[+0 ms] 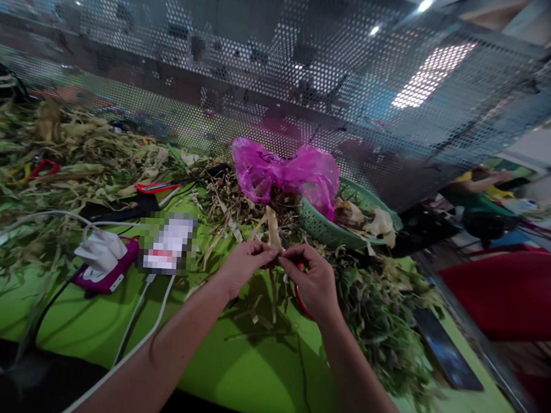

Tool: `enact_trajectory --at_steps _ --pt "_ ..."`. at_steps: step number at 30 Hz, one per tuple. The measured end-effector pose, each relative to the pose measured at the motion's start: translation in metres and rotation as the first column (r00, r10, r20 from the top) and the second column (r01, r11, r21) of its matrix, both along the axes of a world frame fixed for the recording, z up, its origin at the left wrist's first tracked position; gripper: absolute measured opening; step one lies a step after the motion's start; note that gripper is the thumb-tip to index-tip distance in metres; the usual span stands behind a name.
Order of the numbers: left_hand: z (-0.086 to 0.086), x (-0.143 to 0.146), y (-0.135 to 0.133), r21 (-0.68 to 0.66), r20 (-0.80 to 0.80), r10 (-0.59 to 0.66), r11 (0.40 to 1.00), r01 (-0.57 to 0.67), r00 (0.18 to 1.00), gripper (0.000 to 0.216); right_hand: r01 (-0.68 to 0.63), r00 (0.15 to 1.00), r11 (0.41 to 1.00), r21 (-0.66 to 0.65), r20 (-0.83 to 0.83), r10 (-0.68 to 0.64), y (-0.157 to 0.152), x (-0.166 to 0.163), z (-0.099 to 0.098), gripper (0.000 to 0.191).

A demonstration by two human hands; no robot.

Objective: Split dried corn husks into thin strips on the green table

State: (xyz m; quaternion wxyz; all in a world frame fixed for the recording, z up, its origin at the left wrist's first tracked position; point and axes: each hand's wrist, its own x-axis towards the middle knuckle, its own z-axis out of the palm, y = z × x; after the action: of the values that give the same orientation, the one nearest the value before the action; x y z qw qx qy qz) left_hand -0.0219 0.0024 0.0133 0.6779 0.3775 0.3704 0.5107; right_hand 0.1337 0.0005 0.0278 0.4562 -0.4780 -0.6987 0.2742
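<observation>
Over the middle of the green table (244,365), my left hand (245,265) and my right hand (315,284) meet fingertip to fingertip. Both pinch a pale tan strip of dried leaf (273,228), which sticks up beyond the fingers; its lower end seems to hang below them. A red ring-shaped handle (302,301) shows partly behind my right hand. Past my hands lies a heap of dry brown plant scraps (230,198). A pink plastic bag (284,170) rests on the heap and against a green basket (318,227) holding dried husks (380,227).
Left of my arms lie a lit phone (169,244), cables and a purple power strip (108,275) with white chargers. Dried leaves (89,141) cover the back left. Wilted greens (380,323) and a dark phone (450,351) lie right. A perforated metal screen (264,64) stands behind.
</observation>
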Motion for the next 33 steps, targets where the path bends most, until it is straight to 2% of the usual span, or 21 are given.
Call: enact_trajectory --at_steps 4,9,14,18,24,28,33 --pt "0.0 0.0 0.0 0.022 0.005 -0.02 1.0 0.02 1.0 0.026 0.006 0.999 0.999 -0.039 -0.044 -0.007 -0.001 -0.001 0.002 0.012" --pt "-0.003 -0.001 0.002 -0.008 0.053 -0.002 1.0 0.003 0.999 0.027 -0.069 0.994 0.996 -0.05 -0.088 0.064 -0.001 0.001 0.002 0.014" --pt "-0.004 -0.002 0.002 -0.122 0.121 0.003 0.993 0.011 0.993 0.026 -0.1 0.995 0.993 0.071 0.022 0.098 -0.001 0.003 0.005 0.008" --pt "-0.003 -0.002 0.003 -0.153 0.133 -0.014 0.988 0.035 0.991 0.024 -0.137 0.984 0.978 0.156 0.131 0.117 -0.002 0.003 0.01 0.007" --pt "0.0 -0.001 0.0 -0.186 0.142 -0.006 0.982 0.033 0.99 0.023 -0.123 0.968 0.976 0.182 0.239 0.077 0.0 0.004 0.01 0.008" --pt "0.004 -0.001 -0.002 -0.135 0.074 -0.016 0.991 0.026 0.997 0.018 -0.108 0.96 0.98 0.168 0.275 0.058 0.001 0.005 0.008 0.006" --pt "0.007 -0.001 -0.003 -0.013 0.002 -0.028 1.0 0.028 1.0 0.017 -0.059 0.972 0.991 0.116 0.234 0.031 0.002 0.005 0.004 0.005"
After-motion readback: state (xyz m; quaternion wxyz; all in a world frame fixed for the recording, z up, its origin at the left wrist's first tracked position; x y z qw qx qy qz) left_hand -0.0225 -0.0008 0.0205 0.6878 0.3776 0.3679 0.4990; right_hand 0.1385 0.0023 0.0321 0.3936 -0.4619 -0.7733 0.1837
